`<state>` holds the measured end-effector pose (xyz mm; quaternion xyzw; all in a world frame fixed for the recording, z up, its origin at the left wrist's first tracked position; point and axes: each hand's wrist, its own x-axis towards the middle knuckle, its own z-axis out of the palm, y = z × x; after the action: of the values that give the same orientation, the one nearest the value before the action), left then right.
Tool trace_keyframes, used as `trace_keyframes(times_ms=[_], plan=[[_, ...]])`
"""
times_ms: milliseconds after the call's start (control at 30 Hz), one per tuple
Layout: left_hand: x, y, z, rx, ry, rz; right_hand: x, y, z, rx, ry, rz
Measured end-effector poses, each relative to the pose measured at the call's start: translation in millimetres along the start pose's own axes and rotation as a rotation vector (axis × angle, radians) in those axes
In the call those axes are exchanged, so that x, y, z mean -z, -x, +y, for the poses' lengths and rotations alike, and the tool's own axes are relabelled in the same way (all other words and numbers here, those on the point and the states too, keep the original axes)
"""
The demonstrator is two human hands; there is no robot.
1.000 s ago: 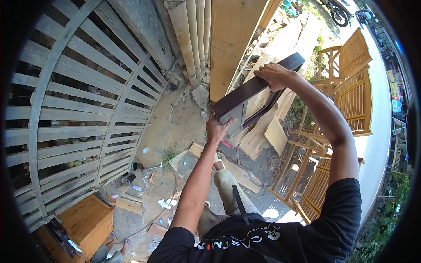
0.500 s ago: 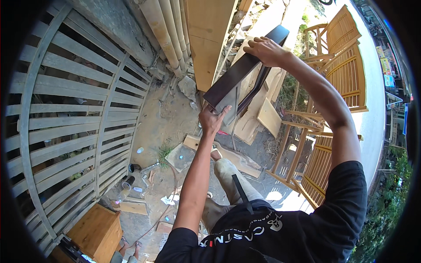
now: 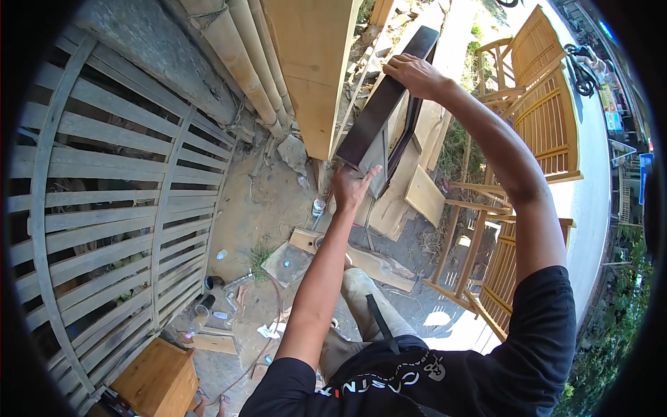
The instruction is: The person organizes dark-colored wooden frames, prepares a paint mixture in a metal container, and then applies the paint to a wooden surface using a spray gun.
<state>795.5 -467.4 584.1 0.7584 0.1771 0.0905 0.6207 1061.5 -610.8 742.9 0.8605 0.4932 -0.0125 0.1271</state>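
Yard [image 3: 240, 187]: two hands [image 3: 419, 76] on one frame [image 3: 375, 116]

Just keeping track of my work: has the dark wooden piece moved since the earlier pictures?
Yes, the dark wooden piece has turned: its far end swung left, farther from the slatted wooden chair.

A fence [image 3: 101, 223] runs along the left, with a cabinet [image 3: 149, 372] at its near end. Ahead, right of the fence, stand poles [image 3: 244, 59], and just right of those a plank [image 3: 306, 66]. In the middle — above boards [image 3: 390, 212] on the ground — is a frame [image 3: 379, 115], left hand [image 3: 353, 187] at its near end, right hand [image 3: 419, 75] farther along. Chairs [image 3: 545, 128] stand right; the road [image 3: 594, 181] lies beyond them.
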Motion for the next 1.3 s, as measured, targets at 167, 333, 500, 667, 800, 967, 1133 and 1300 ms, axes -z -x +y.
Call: trace_keyframes(times_ms=[167,333,500,667,800,967,1133,1300], plan=[[-17.5,-0.9,-3.0,-0.037,-0.069,0.039,-30.6,-14.4,14.8,0.03,-0.02,0.136],[-14.7,-9.1,-17.0,-0.036,-0.068,0.075,-31.4,-42.3,7.1,0.064,-0.008,0.157],[-7.3,-30.5,-19.5,0.028,-0.16,0.01,-21.2,-67.9,10.7,0.047,0.053,0.13],[53.9,9.8,-28.9,-0.024,-0.055,-0.016,1.2,-83.5,1.2,0.077,0.053,0.077],[148.0,132.8,-68.3,0.085,-0.125,-0.117,-27.1,-6.9,-27.3,-0.188,-0.26,0.407],[285.6,355.2,-142.3,0.309,-0.05,0.392,-118.4,94.5,-125.7,-0.649,-0.476,0.413],[434.4,580.7,-129.7,0.501,0.067,1.083,-147.1,147.1,-457.7,0.0,-0.875,-0.573],[513.5,782.3,-95.7,0.745,0.104,1.648,-85.6,126.6,-666.0,0.485,-0.723,-0.884]])
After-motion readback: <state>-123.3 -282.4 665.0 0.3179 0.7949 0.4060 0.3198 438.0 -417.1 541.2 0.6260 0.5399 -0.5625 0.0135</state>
